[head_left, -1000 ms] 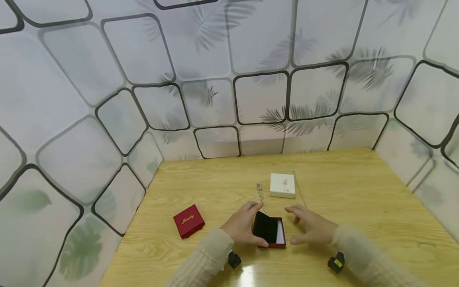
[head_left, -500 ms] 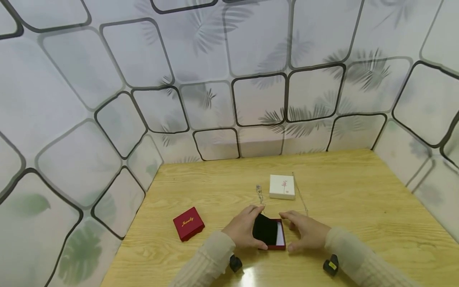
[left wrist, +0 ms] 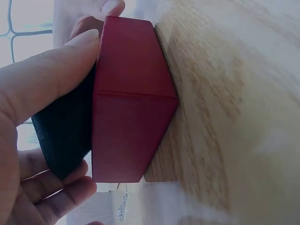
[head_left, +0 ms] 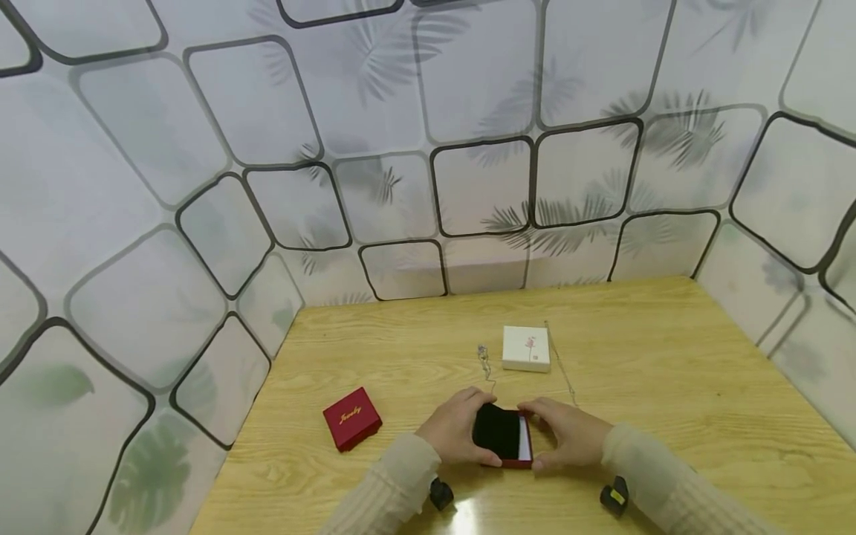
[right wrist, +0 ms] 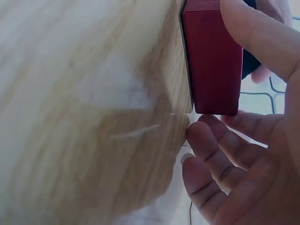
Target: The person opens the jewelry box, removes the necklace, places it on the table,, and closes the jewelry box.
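Observation:
A black velvet-like pad sits tilted in the opening of a small red box base, its left side raised. My left hand holds the pad between thumb and fingers, the thumb along its near edge. On the other side, my right hand holds the red box base, thumb at the front and fingers at the back corner. A white strip of the box's inside shows to the right of the pad. What lies beneath the pad is hidden.
The red lid with gold "Jewelry" lettering lies to the left. Behind the hands are a white box with a pink flower, a silver necklace and a thin chain. Patterned walls enclose the wooden table.
My right hand has moved left from beside the box base and now takes hold of it. The pad has tipped lower towards the box, still in my left hand.

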Tool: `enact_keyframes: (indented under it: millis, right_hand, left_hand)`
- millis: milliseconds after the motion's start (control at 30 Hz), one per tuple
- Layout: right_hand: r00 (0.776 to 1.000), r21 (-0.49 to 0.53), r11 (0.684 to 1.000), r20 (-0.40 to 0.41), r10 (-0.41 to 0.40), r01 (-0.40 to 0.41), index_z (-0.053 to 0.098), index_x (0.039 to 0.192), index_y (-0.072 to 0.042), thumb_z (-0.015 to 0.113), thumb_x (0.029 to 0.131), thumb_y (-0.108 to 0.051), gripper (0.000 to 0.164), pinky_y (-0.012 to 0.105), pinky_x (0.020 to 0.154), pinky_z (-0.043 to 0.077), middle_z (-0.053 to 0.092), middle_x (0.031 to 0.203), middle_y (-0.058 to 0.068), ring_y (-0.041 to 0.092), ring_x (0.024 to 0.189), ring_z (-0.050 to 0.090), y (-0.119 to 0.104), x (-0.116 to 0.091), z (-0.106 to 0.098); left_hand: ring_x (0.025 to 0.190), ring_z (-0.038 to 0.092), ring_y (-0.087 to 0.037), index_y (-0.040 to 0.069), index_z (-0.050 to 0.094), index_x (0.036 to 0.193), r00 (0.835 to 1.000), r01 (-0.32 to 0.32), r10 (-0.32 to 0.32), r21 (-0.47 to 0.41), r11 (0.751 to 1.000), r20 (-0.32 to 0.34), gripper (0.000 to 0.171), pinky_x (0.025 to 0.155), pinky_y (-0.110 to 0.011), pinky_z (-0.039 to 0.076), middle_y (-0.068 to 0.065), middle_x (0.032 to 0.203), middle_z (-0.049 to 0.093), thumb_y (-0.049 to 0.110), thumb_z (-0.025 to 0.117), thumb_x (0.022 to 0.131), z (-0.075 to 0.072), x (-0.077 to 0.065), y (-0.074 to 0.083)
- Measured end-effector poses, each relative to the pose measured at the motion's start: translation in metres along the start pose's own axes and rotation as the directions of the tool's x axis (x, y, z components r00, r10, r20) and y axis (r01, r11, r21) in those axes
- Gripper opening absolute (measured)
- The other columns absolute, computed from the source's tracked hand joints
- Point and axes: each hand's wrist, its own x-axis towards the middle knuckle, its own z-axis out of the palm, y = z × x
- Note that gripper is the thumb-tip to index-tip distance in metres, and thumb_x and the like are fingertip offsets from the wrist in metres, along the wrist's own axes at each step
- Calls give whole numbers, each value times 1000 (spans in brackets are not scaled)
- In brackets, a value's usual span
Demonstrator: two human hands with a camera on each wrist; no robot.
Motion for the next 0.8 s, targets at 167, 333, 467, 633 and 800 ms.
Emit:
enact_keyframes:
  millis: [167, 333, 467, 633, 800]
  right_hand:
    - [1000, -23, 999, -15, -22, 22, 36, 144, 0, 75, 74, -58, 99, 49, 97, 45, 50, 131, 6, 25, 114, 53, 0, 1, 2]
    - [998, -57, 997, -34, -46, 44, 40, 142, 0, 73, 75, -59, 95, 48, 96, 45, 51, 127, 3, 21, 113, 53, -2, 3, 3]
    - [999, -67, 997, -43, -34, 31, 42, 140, 0, 73, 75, -59, 93, 47, 96, 46, 52, 127, 2, 19, 111, 53, -4, 4, 3]
    - [999, -55, 998, -36, -12, 10, 43, 140, -1, 75, 74, -57, 92, 46, 95, 46, 52, 127, 2, 20, 110, 54, -5, 4, 3]
    - [1000, -44, 999, -29, 2, -4, 43, 139, -3, 76, 74, -56, 91, 48, 97, 44, 52, 128, 2, 20, 112, 53, -4, 4, 4]
  left_hand:
    - [112, 50, -7, 10, 47, 139, 999, -22, 22, 7, 1000, -34, 95, 96, -26, 46, 4, 126, 52, 61, 79, 66, 2, 0, 0]
    - [112, 51, -8, 10, 47, 138, 998, -30, 29, -14, 999, -59, 93, 96, -26, 46, 2, 127, 53, 61, 79, 67, 3, -1, 1]
    - [112, 51, -8, 9, 47, 138, 997, -12, 10, -39, 999, -74, 92, 96, -27, 46, 2, 127, 53, 62, 76, 69, 4, -3, 0]
    - [111, 52, -7, 11, 45, 139, 998, 34, -40, -100, 994, -52, 90, 95, -29, 46, 3, 128, 53, 64, 72, 71, 7, -4, 0]
    - [114, 51, -8, 13, 42, 141, 996, 85, -87, -137, 987, -5, 87, 96, -30, 46, 2, 133, 51, 64, 68, 75, 10, -4, 1]
